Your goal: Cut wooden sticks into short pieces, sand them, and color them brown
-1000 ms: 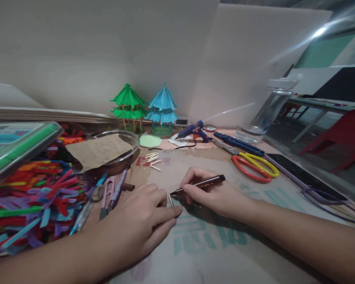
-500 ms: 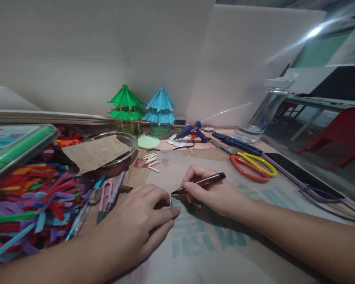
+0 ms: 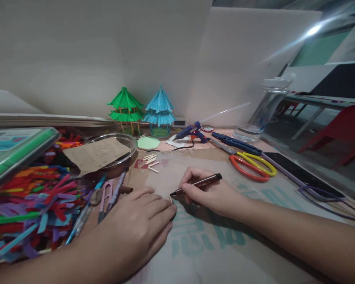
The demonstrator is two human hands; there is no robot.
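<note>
My right hand (image 3: 207,193) grips a brown marker pen (image 3: 199,185), its tip down on the cardboard sheet (image 3: 225,244) right at my left fingertips. My left hand (image 3: 136,225) lies low on the cardboard with its fingers pressed together. They pin a small wooden stick (image 3: 170,198), of which only the pale end shows by the pen tip. A few more short sticks (image 3: 150,161) lie loose further back on the cardboard.
A heap of coloured strips (image 3: 32,205) and a green-lidded box (image 3: 14,148) are at the left. Nearby are snips (image 3: 105,199), pens and a glass bowl (image 3: 118,154) holding a cardboard scrap. Behind stand green (image 3: 126,108) and blue (image 3: 160,110) paper pagodas, a glue gun (image 3: 192,132), scissors (image 3: 251,165) and a bottle (image 3: 263,114).
My left fingers have flattened over the stick, hiding more of it. The marker tip has stayed at the stick's end, and the view has shifted slightly.
</note>
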